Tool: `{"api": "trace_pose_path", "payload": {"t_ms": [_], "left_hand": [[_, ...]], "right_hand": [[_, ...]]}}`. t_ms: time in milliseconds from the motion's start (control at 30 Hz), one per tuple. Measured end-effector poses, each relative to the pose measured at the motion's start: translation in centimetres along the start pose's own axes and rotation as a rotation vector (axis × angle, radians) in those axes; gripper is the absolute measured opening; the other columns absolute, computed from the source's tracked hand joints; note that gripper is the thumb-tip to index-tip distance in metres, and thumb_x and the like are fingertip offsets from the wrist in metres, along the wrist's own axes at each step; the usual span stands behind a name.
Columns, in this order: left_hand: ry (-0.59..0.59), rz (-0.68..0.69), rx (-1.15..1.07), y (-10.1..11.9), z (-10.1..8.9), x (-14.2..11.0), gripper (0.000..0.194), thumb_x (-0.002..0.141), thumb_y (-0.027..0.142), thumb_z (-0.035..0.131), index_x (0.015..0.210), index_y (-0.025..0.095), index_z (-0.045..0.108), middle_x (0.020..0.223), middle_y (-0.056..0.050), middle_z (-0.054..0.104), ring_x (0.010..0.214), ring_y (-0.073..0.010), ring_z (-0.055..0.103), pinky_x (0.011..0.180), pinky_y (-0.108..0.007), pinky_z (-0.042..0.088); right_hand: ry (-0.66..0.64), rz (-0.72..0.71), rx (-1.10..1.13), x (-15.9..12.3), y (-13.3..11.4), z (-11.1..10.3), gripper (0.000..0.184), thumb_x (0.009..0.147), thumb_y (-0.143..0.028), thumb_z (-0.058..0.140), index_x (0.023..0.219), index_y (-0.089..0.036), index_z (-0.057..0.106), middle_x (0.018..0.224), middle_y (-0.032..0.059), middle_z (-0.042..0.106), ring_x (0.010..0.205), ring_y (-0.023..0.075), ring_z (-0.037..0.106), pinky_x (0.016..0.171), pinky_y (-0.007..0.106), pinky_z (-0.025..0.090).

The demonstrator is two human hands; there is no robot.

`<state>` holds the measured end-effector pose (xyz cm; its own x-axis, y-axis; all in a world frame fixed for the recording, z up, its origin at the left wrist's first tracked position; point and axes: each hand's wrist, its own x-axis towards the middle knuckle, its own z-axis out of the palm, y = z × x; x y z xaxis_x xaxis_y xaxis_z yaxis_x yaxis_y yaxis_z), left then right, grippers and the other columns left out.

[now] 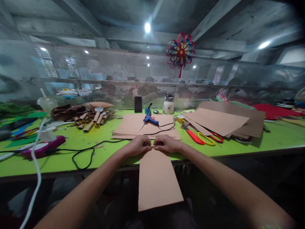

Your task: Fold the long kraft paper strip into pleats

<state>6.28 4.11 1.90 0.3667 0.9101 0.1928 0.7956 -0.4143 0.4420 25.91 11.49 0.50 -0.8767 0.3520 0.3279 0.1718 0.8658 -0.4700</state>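
A brown sheet of kraft paper (158, 181) hangs over the table's front edge toward me. Its far end is pinched by my left hand (140, 144) and my right hand (166, 143), which are side by side with fingertips nearly meeting. Both hands are closed on that end, and a narrow strip of it shows between them. Just beyond the hands lies a stack of brown paper (126, 125), with a blue glue gun (151, 119) resting on top. The gun's black cord trails across the stack to the left.
Right of the stack lie red-handled and yellow-handled scissors (206, 140) beside loose brown sheets (216, 119). At left, a purple power strip (44, 148) and rolled paper tubes (91, 122) sit on the green table (107, 159). A bottle (168, 105) and phone (138, 104) stand behind.
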Motion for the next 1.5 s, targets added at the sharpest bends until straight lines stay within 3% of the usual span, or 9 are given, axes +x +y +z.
{"api": "trace_pose_path", "payload": {"t_ms": [300,567,800,1100,1500], "left_hand": [[0.134,0.139,0.179,-0.6,1.6,-0.6,0.014,0.084,0.025,0.054,0.073,0.016,0.057,0.077,-0.002,0.053,0.071,-0.0143,0.049,0.062,-0.022,0.036],[0.144,0.204,0.259,0.2,1.7,-0.9,0.015,0.086,0.017,0.046,0.073,0.016,0.053,0.082,-0.005,0.050,0.075,-0.0164,0.049,0.065,-0.025,0.039],[0.179,0.198,0.241,0.2,1.9,-1.6,0.013,0.085,0.017,0.047,0.073,0.017,0.051,0.081,-0.005,0.048,0.074,-0.0165,0.049,0.063,-0.025,0.039],[0.212,0.186,0.237,1.1,1.8,-2.5,0.015,0.087,0.017,0.045,0.078,0.015,0.057,0.081,-0.006,0.048,0.077,-0.0177,0.048,0.066,-0.027,0.041],[0.206,0.193,0.316,1.5,1.8,-2.8,0.015,0.087,0.017,0.046,0.082,0.017,0.061,0.082,-0.006,0.049,0.082,-0.0184,0.049,0.070,-0.028,0.040]], "right_hand": [[0.040,-0.094,-0.202,-0.4,0.2,0.7,0.006,0.083,-0.016,0.059,0.079,-0.013,0.057,0.078,0.0035,0.054,0.071,0.0134,0.047,0.064,0.023,0.038],[-0.079,-0.120,-0.411,-0.4,-0.2,-0.1,0.010,0.086,-0.015,0.052,0.082,-0.013,0.060,0.083,0.0055,0.055,0.076,0.0146,0.048,0.065,0.024,0.035],[-0.093,-0.087,-0.412,-1.0,-0.3,-0.5,0.010,0.086,-0.014,0.050,0.083,-0.013,0.059,0.084,0.0060,0.055,0.076,0.0143,0.048,0.063,0.024,0.033],[-0.214,-0.156,-0.478,-1.0,-0.7,-1.5,0.007,0.084,-0.014,0.052,0.083,-0.012,0.059,0.087,0.0077,0.056,0.079,0.0163,0.049,0.065,0.026,0.036],[-0.216,-0.209,-0.552,-1.7,-1.2,-2.0,0.005,0.082,-0.011,0.053,0.085,-0.012,0.057,0.089,0.0083,0.055,0.082,0.0180,0.049,0.066,0.027,0.039]]}}
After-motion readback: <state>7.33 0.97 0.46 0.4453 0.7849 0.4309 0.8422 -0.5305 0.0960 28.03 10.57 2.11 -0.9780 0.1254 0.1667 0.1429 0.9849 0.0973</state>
